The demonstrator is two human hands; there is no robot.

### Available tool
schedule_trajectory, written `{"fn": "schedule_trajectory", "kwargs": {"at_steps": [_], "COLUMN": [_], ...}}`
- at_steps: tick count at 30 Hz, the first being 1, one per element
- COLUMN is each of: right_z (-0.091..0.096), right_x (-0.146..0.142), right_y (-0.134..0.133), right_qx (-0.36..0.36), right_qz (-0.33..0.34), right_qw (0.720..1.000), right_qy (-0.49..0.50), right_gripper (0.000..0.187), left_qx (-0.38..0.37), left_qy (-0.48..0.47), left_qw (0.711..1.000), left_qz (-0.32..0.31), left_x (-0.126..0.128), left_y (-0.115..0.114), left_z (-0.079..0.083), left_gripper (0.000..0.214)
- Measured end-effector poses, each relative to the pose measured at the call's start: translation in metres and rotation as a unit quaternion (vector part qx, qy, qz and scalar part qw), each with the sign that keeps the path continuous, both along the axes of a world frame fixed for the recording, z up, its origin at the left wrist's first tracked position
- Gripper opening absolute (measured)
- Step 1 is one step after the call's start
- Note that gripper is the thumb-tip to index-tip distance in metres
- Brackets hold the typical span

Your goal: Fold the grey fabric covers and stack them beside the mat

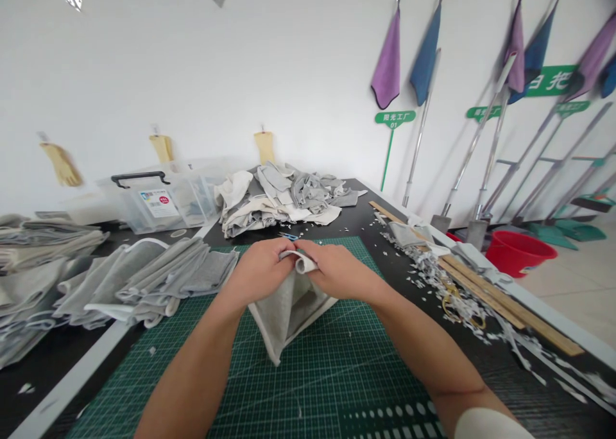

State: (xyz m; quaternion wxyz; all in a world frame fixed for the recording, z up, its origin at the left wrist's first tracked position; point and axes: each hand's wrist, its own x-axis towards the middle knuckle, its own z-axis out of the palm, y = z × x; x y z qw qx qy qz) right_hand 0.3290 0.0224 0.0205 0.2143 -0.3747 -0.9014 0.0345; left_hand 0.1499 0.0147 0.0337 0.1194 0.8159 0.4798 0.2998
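Note:
My left hand point(257, 272) and my right hand point(339, 271) meet above a green cutting mat point(269, 400), both pinching the top edge of a grey fabric piece point(289, 314). That edge is rolled or folded, with a white side showing, and the rest of the cloth hangs in a pointed fold onto the mat. My fingers hide part of the fold. Stacked grey fabric pieces point(154, 278) lie left of my left hand. Small blue-handled snips point(287, 236) rest at the mat's far edge.
A heap of grey and cream cloth point(279, 201) and a lidded plastic box point(158, 203) stand at the back of the black table point(346, 211). On the right lie fabric scraps point(433, 278), wooden rulers point(500, 291) and gold-handled scissors point(457, 310). A red basin point(520, 253) sits on the floor.

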Motion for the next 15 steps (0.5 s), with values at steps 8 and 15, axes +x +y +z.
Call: {"fn": "schedule_trajectory", "kwargs": {"at_steps": [8, 15], "right_z": [0.01, 0.01], "right_x": [0.015, 0.018], "right_y": [0.01, 0.013], "right_qx": [0.017, 0.041], "right_qz": [-0.028, -0.051], "right_qw": [0.991, 0.972], "right_qy": [0.133, 0.227], "right_gripper": [0.029, 0.028], "left_qx": [-0.007, -0.027], "left_qy": [-0.008, 0.019], "left_qw": [1.0, 0.999], "left_qz": [0.011, 0.039], "left_x": [-0.004, -0.013], "left_y": [-0.005, -0.003], "left_z": [0.004, 0.003], "left_gripper": [0.02, 0.025]}}
